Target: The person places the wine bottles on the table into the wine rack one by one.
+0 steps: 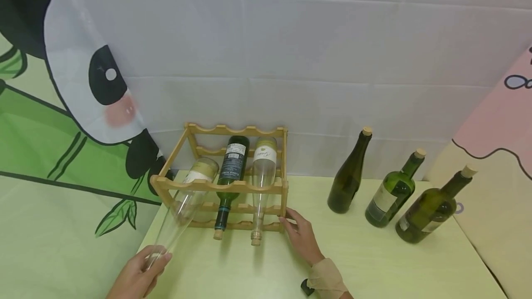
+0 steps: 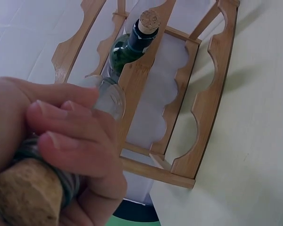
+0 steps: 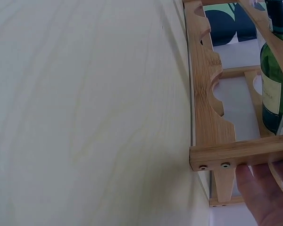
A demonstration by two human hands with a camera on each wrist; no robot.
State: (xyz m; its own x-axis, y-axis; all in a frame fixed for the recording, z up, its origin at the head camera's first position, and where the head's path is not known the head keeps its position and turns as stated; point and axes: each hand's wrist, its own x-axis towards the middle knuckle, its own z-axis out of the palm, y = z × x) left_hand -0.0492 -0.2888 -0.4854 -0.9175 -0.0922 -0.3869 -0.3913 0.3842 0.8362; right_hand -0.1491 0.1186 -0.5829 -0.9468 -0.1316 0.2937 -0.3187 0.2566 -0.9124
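our left hand (image 1: 141,270) grips the clear bottle (image 1: 178,217), likely slippery, by its neck; our right hand (image 1: 303,239), uncurled, touches the rack (image 1: 246,187).

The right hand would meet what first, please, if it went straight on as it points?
The right hand would probably meet the wooden rack, whose right end its fingers seem to touch.

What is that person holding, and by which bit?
The left hand grips a clear bottle by its neck near the cork. The right hand touches the side of the wooden rack.
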